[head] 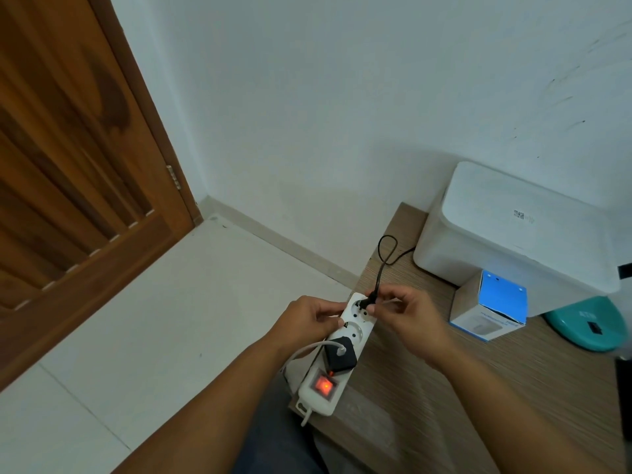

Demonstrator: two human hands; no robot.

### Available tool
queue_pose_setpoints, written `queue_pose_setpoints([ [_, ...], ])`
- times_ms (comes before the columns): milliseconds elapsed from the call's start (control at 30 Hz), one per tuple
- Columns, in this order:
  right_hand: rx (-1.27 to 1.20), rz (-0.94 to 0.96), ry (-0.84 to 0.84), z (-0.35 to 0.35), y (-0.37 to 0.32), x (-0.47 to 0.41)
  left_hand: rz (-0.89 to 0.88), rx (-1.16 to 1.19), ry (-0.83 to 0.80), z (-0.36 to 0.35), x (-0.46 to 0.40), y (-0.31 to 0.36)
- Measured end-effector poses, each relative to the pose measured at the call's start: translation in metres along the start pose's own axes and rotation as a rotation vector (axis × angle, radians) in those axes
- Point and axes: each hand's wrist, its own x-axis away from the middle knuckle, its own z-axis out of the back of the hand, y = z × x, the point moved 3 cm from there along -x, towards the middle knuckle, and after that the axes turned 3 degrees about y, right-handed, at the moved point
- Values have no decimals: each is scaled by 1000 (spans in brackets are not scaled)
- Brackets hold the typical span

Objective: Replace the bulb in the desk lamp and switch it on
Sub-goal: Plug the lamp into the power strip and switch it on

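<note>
At the edge of a wood-grain desk (427, 388), a person's left hand (307, 319) curls around the far end of a white power strip (337, 357), fingers closed on its side to steady it. The right hand (412, 316) pinches a small black plug (367, 302) between thumb and fingertips, holding it at the strip's end socket; its black cord (384, 258) loops back toward a white storage bin (519, 230) against the wall. The strip's red rocker switch (323, 384) glows, and a black adapter (340, 354) with a white cable fills another socket. Beside the bin stands a blue-and-white carton (489, 311), its print too blurred to read, as is the bin's small code label. A teal lamp base (588, 326) rests at the desk's right.
</note>
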Motion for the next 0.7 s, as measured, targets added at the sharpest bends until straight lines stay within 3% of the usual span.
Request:
queue_pose_setpoints([
  [400, 466, 202, -4, -3, 9, -4, -4, 15, -11, -1, 0, 1],
  [700, 637, 337, -35, -8, 14, -3, -12, 19, -4, 0, 1, 1],
])
